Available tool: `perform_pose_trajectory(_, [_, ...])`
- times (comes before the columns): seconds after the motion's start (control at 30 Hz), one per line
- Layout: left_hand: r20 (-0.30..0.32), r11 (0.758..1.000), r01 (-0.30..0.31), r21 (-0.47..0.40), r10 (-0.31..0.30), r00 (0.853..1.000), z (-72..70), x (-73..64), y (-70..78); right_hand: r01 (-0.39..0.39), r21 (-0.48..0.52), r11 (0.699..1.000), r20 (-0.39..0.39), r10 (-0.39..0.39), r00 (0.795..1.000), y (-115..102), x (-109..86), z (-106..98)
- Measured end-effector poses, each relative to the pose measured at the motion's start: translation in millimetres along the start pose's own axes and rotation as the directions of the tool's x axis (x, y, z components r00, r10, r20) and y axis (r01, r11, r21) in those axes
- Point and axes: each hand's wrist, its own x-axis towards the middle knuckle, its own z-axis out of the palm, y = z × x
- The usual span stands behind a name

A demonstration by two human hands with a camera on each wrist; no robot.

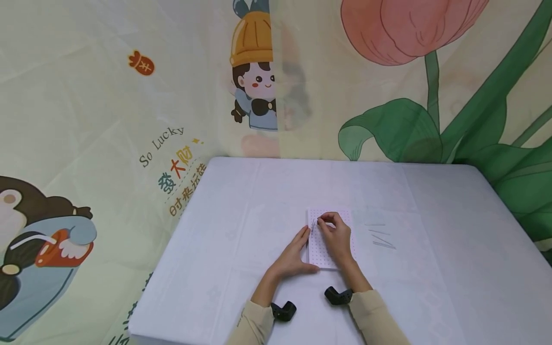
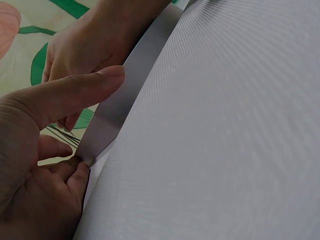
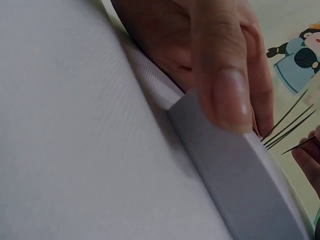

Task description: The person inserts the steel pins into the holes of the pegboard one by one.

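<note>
A pale, flat pegboard (image 1: 321,251) with rows of small holes lies on the table. My left hand (image 1: 291,256) holds it at the near left corner, fingers along the left edge and thumb against the near side; the left wrist view shows that thumb on the board's side wall (image 2: 125,75). Above the board, my right hand (image 1: 338,237) pinches a thin dark needle-like stick (image 3: 296,145) between thumb and fingertips. Several similar sticks (image 3: 290,125) stand in the board near its far left part, slightly tilted, close to the right fingertips.
Several more thin sticks (image 1: 384,235) lie loose on the white tablecloth (image 1: 465,278) right of the board. Each wrist carries a black camera mount (image 1: 283,311). Printed cloth (image 1: 310,120) with cartoon figures and a tulip hangs behind and left of the table.
</note>
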Motion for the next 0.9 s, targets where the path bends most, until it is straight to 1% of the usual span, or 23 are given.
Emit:
perform_pose_trajectory(0.1, [0.004,1.000,-0.005,0.003,0.005,1.000,0.5,-1.6,-0.5,0.013,-0.002,1.000,0.013,-0.013,1.000,0,0.9,6])
perform_pose_trajectory(0.27, [0.002,1.000,-0.030,0.005,0.030,1.000,0.7,-2.6,-0.2,0.009,-0.022,1.000,0.029,-0.009,1.000,-1,3.2,11])
perform_pose_trajectory(0.6, [0.000,0.999,-0.041,0.010,0.041,0.999,0.9,-1.5,-2.2,0.041,-0.049,0.998,0.047,-0.039,0.998,1,6.1,12])
perform_pose_trajectory(0.9, [0.000,0.999,-0.046,0.016,0.046,0.999,-0.1,-1.7,-2.0,0.054,-0.099,0.994,0.110,-0.044,0.993,-2,5.8,13])
